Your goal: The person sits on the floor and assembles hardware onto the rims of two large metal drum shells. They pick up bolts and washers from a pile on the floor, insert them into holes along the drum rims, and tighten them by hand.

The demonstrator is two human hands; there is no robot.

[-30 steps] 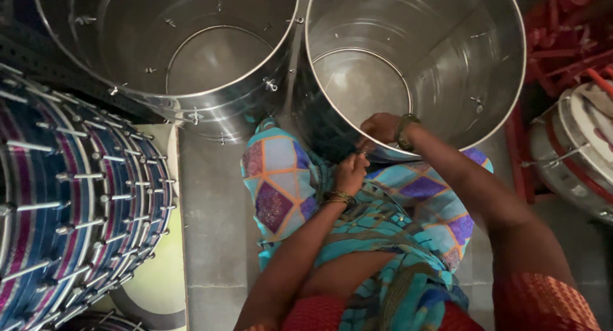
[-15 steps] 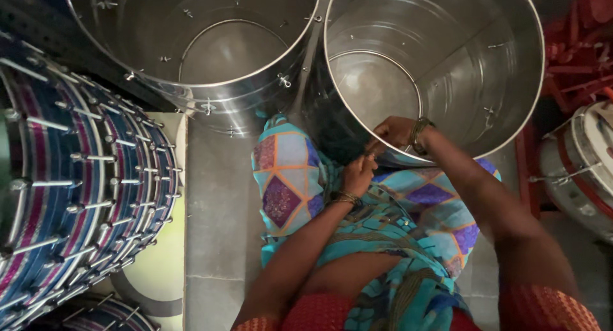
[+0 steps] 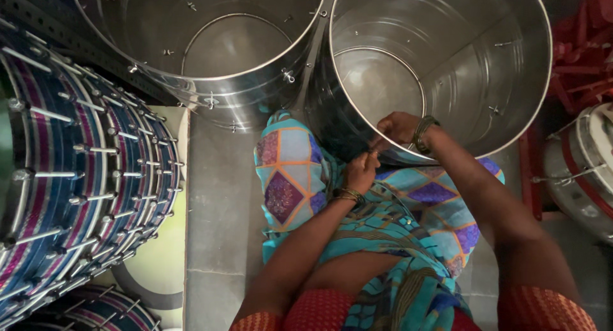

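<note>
A large shiny steel drum shell point(image 3: 511, 107) stands upright against my lap, open end up. My right hand point(image 3: 397, 126) rests on its near rim, fingers pinched on a small metal fitting there. My left hand point(image 3: 362, 171) is just below, outside the rim, fingers closed on a small piece at the same spot. What exactly the fingers hold is too small to tell. Bangles sit on both wrists. My lap is covered in turquoise patterned cloth point(image 3: 408, 241).
A second steel drum shell point(image 3: 159, 62) stands at the left, touching the first. Several finished blue and purple drums point(image 3: 70, 177) with tension rods are stacked at far left. A white and red drum point(image 3: 584, 171) and red frames point(image 3: 575, 62) stand at right. Grey stone floor point(image 3: 220, 241) lies between.
The view has shifted, so the shells and hands sit a little further right and lower. Both hands stay together at the same spot on the rim.
</note>
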